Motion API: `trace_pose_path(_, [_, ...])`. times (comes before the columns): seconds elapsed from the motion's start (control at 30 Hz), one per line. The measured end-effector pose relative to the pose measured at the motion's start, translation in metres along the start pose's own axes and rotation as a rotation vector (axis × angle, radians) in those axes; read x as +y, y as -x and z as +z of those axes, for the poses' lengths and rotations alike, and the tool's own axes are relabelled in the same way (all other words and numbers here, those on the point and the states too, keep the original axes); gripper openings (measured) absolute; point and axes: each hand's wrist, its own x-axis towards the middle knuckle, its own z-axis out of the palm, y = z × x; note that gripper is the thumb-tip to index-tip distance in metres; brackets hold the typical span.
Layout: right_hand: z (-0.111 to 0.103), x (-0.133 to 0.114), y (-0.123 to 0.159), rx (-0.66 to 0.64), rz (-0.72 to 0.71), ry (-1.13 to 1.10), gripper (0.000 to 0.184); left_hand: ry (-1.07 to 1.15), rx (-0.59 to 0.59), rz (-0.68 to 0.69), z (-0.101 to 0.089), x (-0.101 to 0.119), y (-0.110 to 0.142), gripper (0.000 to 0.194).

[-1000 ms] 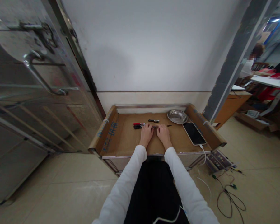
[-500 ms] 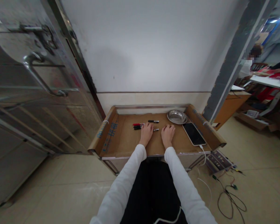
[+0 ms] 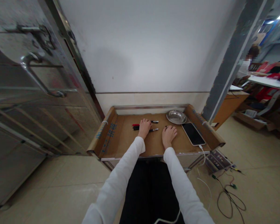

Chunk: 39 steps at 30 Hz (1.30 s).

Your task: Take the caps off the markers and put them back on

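Observation:
My left hand (image 3: 145, 127) rests over a group of pens on the cardboard-lined table, its fingers a little bent and apart. To its right, a black pen (image 3: 155, 121) shows from under the fingers, touching or very close to them. Another black pen (image 3: 154, 130) lies nearer me, partly covered by the hand. On its left the ends of a red pen (image 3: 135, 125) and black pens (image 3: 135, 128) stick out. My right hand (image 3: 169, 135) is curled low over the cardboard, closed, with a small dark bit at its fingertips that I cannot identify.
A round metal dish (image 3: 176, 117) stands at the back right. Beside it a smartphone (image 3: 193, 133) lies with a white cable (image 3: 203, 155) plugged in. Raised cardboard edges (image 3: 102, 133) flank the table. A metal door (image 3: 44, 77) is left; a person (image 3: 245, 65) sits far right.
My left hand has moved slightly forward and left, onto the far black pen's end. My right hand has turned a little and its fingers are more curled. The pens look unmoved.

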Motion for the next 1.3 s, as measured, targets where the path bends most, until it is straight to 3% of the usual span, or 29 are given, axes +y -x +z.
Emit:
trace_pose_path(0.17, [-0.003, -0.002, -0.002, -0.062, -0.029, 0.066, 0.023, 0.103, 0.039, -0.042, -0.004, 0.003, 0.016, 0.012])
trace_pose_path(0.37, [-0.003, -0.004, -0.005, -0.179, -0.137, 0.079, 0.022, 0.201, 0.178, -0.109, 0.0, 0.005, 0.034, 0.012])
trace_pose_path(0.67, [0.0, -0.01, -0.008, -0.154, 0.069, 0.109, 0.031, 0.239, 0.226, 0.025, 0.001, 0.007, 0.04, 0.01])
trace_pose_path(0.9, [0.002, -0.007, -0.011, -0.189, 0.097, 0.08, 0.024, 0.207, 0.273, 0.075, 0.009, 0.003, 0.039, 0.009])
trace_pose_path(1.0, [0.004, 0.0, -0.011, -0.179, 0.014, -0.117, 0.024, 0.202, 0.286, 0.077, 0.01, 0.003, 0.038, 0.008])
trace_pose_path(1.17, [0.007, 0.003, -0.008, -0.279, -0.303, -0.59, 0.026, 0.204, 0.282, 0.09, 0.009, 0.003, 0.037, 0.006])
trace_pose_path(1.3, [0.005, -0.001, -0.004, -0.358, -0.418, -0.698, 0.028, 0.212, 0.267, 0.106, 0.008, 0.003, 0.038, 0.007])
